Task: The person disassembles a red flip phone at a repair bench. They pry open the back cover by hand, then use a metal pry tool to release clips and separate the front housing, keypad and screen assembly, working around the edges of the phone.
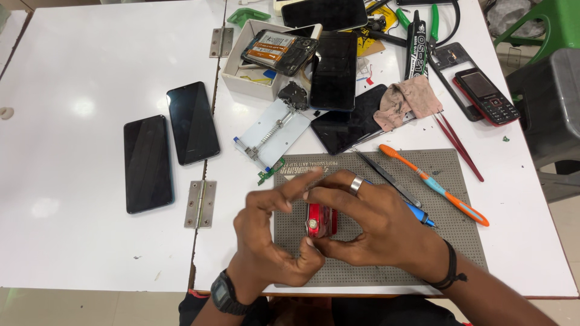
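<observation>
Both my hands meet over a grey work mat [441, 241] at the table's near edge. Between them sits a small red phone [319, 219], seen from its back with a round camera lens. My right hand [374, 226], with a silver ring on one finger and a black band at the wrist, grips the phone's right side and bottom. My left hand [269, 238], with a black watch on its wrist, touches the phone's left side, index finger stretched out above it. Most of the phone is hidden by my fingers.
An orange toothbrush [435, 184], a blue-tipped tool [420, 214] and metal tweezers [386, 177] lie on the mat. Two black smartphones [169, 145] lie at left near two hinges [200, 204]. Behind are a board holder [272, 134], a white box [248, 75], phone parts, a rag [408, 99] and a red keypad phone [488, 96].
</observation>
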